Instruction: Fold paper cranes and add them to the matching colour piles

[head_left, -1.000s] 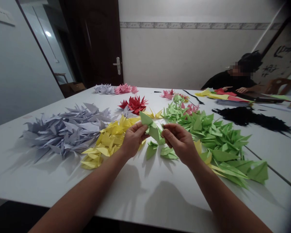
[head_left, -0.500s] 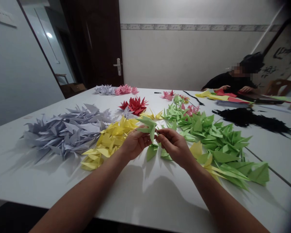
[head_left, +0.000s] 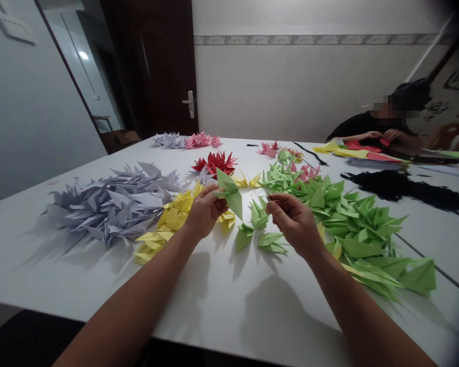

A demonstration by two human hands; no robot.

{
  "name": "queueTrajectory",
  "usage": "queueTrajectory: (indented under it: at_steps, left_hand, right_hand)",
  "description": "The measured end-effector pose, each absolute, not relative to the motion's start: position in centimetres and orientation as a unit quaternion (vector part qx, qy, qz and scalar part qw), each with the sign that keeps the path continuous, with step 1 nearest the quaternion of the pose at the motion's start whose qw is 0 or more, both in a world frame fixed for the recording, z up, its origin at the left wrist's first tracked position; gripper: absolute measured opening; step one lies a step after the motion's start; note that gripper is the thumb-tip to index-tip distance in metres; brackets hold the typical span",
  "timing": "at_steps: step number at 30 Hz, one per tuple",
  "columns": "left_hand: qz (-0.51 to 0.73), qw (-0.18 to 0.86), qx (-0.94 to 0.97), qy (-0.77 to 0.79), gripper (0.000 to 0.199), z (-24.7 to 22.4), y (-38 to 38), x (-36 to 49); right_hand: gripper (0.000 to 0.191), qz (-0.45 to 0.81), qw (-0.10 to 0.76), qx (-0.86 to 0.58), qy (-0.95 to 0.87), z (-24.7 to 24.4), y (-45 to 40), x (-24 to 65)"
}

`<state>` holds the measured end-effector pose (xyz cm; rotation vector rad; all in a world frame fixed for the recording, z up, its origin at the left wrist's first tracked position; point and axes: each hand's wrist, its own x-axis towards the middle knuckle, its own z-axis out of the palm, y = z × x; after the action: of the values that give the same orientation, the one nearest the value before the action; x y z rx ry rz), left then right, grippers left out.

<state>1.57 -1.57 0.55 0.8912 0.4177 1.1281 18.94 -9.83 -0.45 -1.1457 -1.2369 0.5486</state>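
The left hand [head_left: 205, 211] clamps its grip on a green origami piece [head_left: 227, 191], which stands upright above the fingers at the center of the white surface [head_left: 80, 275]. The right hand [head_left: 294, 219] is raised just beside it at 3 o'clock; its grip is together, thumb and forefinger pinched, and whether it holds anything small cannot be determined. Loose green origami pieces [head_left: 252, 237] lie on the surface between and below the hands. With 12 o'clock pointing away from the person, a green origami pile [head_left: 352, 219] lies at 2 to 3 o'clock, a yellow origami pile [head_left: 172, 219] just beside the left hand at 9 o'clock, and a lavender origami pile [head_left: 110, 204] beyond it. A red origami pile [head_left: 214, 163] sits at 12 o'clock. A black paper pile [head_left: 401, 186] lies at 2 o'clock. A co-worker [head_left: 371, 127] sits at 1 o'clock at the far end, both hands [head_left: 382, 135] at red paper [head_left: 367, 148].
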Motion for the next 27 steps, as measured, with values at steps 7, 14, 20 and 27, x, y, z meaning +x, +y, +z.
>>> queueTrajectory:
  at_steps: [7, 14, 20, 27]
  left_hand:
    - [0.580, 0.667, 0.406, 0.232, 0.026, 0.5, -0.4, 1.0]
    - [0.515, 0.596, 0.555, 0.269, 0.028, -1.0, -1.4, 2.3]
    - [0.465, 0.632, 0.547, 0.293, 0.033, -1.4, -2.4, 2.8]
    - [0.463, 0.513, 0.633, 0.349, 0.027, -2.3, -1.3, 2.2]
  right_hand:
    - [0.035, 0.110, 0.575, -0.602, -0.543, -1.3, -9.1, 20.9]
    - [0.032, 0.056, 0.511, -0.652, -0.557, -1.9, -8.7, 22.1]
    - [0.032, 0.028, 0.493, -0.674, -0.550, -1.9, -8.5, 22.9]
    - [0.028, -0.054, 0.445, -0.732, -0.513, -0.9, -8.9, 24.4]
